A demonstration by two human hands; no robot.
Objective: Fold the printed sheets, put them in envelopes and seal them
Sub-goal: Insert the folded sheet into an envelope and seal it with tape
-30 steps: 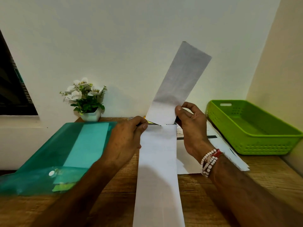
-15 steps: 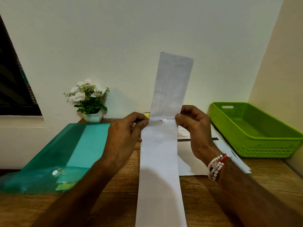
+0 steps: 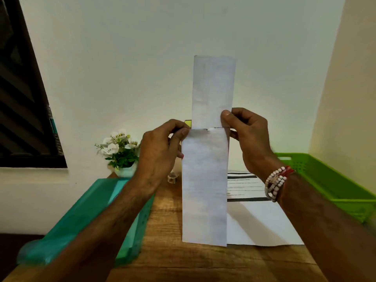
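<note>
A long white envelope (image 3: 204,186) hangs upright in front of me above the wooden table (image 3: 164,231). A folded white sheet (image 3: 213,88) sticks up out of its top opening. My left hand (image 3: 160,147) pinches the envelope's top left corner. At the top right, my right hand (image 3: 246,135) pinches the folded sheet and the envelope's edge. More printed sheets (image 3: 256,216) with black bars lie flat on the table behind the envelope.
A green plastic basket (image 3: 325,180) stands at the right against the wall. A teal plastic folder (image 3: 91,216) lies at the left. A small pot of white flowers (image 3: 120,151) and a tape roll (image 3: 173,177) sit at the back. A small yellow object (image 3: 188,123) shows behind my left fingers.
The folded sheet has swung from tilted right to straight up and sunk further into the envelope. Both hands have lifted the envelope, so its lower end now hangs above the table.
</note>
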